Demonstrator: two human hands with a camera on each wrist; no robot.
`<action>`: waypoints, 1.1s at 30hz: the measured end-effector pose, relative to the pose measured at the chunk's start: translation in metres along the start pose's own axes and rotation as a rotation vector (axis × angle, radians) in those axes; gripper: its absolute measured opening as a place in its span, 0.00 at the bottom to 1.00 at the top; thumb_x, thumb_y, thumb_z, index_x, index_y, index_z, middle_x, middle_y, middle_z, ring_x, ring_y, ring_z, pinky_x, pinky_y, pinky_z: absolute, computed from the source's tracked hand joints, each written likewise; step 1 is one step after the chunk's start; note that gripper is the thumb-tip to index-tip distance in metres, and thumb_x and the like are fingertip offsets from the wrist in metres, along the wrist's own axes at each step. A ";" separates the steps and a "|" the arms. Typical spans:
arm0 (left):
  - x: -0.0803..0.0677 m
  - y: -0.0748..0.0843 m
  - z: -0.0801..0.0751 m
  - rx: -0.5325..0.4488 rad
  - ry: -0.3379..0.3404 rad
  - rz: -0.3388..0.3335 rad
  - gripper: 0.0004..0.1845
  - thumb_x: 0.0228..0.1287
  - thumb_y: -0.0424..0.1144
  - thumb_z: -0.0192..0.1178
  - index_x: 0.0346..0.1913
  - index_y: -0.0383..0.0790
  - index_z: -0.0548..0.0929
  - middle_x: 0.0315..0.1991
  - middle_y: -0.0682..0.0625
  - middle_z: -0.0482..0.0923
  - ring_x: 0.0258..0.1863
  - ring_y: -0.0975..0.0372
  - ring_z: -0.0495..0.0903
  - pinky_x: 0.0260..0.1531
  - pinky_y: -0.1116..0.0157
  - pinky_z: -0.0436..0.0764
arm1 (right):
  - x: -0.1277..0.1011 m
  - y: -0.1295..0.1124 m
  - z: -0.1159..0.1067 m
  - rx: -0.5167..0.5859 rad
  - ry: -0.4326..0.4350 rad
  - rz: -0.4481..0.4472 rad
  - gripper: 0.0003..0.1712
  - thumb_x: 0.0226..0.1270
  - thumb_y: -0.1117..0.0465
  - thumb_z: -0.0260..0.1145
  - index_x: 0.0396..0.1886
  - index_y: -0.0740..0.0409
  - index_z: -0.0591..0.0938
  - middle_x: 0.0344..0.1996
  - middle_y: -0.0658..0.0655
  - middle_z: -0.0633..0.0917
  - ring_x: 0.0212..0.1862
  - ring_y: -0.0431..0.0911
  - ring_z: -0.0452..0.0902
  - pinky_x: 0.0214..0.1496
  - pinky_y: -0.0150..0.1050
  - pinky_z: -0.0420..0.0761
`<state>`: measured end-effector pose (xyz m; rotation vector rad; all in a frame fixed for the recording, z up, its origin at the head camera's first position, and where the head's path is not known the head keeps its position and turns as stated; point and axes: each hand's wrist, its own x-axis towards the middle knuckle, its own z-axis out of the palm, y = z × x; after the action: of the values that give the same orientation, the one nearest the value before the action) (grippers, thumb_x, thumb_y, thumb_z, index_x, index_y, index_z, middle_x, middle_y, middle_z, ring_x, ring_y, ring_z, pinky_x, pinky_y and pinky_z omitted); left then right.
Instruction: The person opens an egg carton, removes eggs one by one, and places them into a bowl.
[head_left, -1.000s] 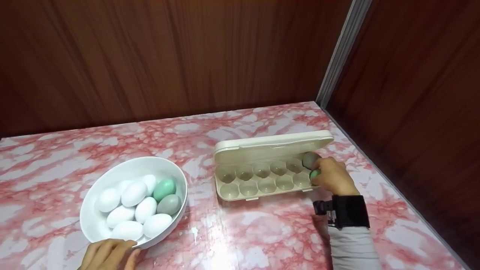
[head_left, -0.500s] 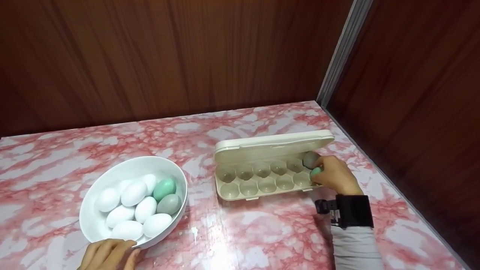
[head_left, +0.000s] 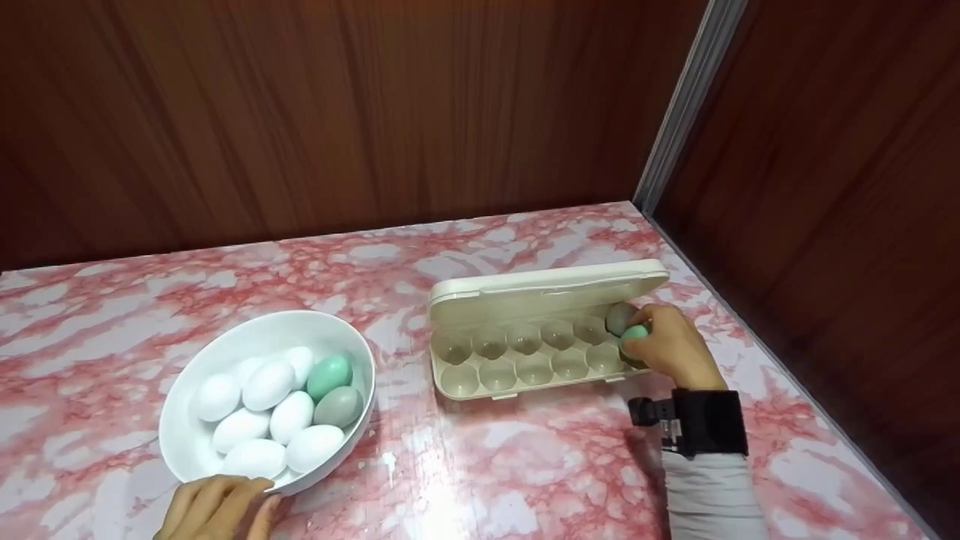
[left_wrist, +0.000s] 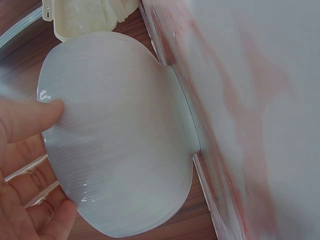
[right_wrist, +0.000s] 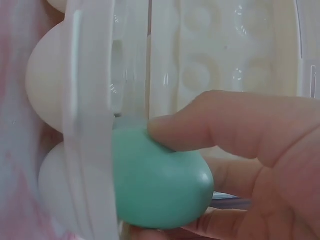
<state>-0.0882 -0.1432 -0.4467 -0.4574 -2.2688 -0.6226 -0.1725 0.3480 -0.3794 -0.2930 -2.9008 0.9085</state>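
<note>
My right hand (head_left: 673,349) pinches a green egg (head_left: 636,333) at the front right-end cup of a cream plastic egg carton (head_left: 551,279). In the right wrist view, the thumb presses the side of the green egg (right_wrist: 162,177), whose lower part is down inside the cup; other fingers are behind it. A grey egg (head_left: 618,319) sits in the back cup beside it. My left hand (head_left: 214,508) holds the near rim of a white bowl (head_left: 184,382), thumb on its outer wall in the left wrist view. In the bowl lie several white eggs (head_left: 268,386), a green egg (head_left: 330,376) and a grey egg (head_left: 338,407).
The carton's lid stands raised at the back, hinged above the rows of cups. Bowl and carton stand apart on a red-and-white marbled table (head_left: 495,457). Wooden panels (head_left: 360,112) rise behind and on the right, meeting at a metal strip (head_left: 686,112).
The green egg in my right hand has shifted slightly up and right, showing more of its top. My left hand and the bowl have hardly moved.
</note>
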 end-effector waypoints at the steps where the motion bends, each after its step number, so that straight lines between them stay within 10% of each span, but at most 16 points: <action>1: 0.000 0.000 -0.001 0.000 -0.006 -0.004 0.27 0.73 0.58 0.48 0.31 0.41 0.87 0.28 0.49 0.81 0.34 0.55 0.75 0.36 0.72 0.71 | 0.000 0.000 0.000 0.001 0.003 0.003 0.16 0.49 0.66 0.65 0.41 0.67 0.84 0.36 0.61 0.83 0.40 0.53 0.75 0.37 0.37 0.72; 24: 0.002 0.002 0.000 0.006 0.003 -0.008 0.33 0.73 0.61 0.41 0.30 0.40 0.87 0.28 0.47 0.81 0.34 0.56 0.76 0.35 0.73 0.71 | -0.002 -0.029 0.007 0.019 0.093 -0.013 0.20 0.54 0.62 0.64 0.47 0.66 0.84 0.41 0.64 0.84 0.44 0.54 0.76 0.42 0.40 0.72; 33: 0.002 0.004 -0.001 0.023 -0.004 -0.022 0.16 0.67 0.48 0.59 0.30 0.40 0.88 0.28 0.47 0.82 0.34 0.55 0.77 0.35 0.71 0.72 | -0.007 -0.048 0.015 0.052 0.082 -0.064 0.22 0.55 0.62 0.67 0.50 0.68 0.82 0.46 0.68 0.80 0.47 0.56 0.76 0.47 0.45 0.76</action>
<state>-0.0869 -0.1408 -0.4435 -0.4235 -2.2847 -0.6067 -0.1757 0.2993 -0.3645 -0.2270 -2.7902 0.9375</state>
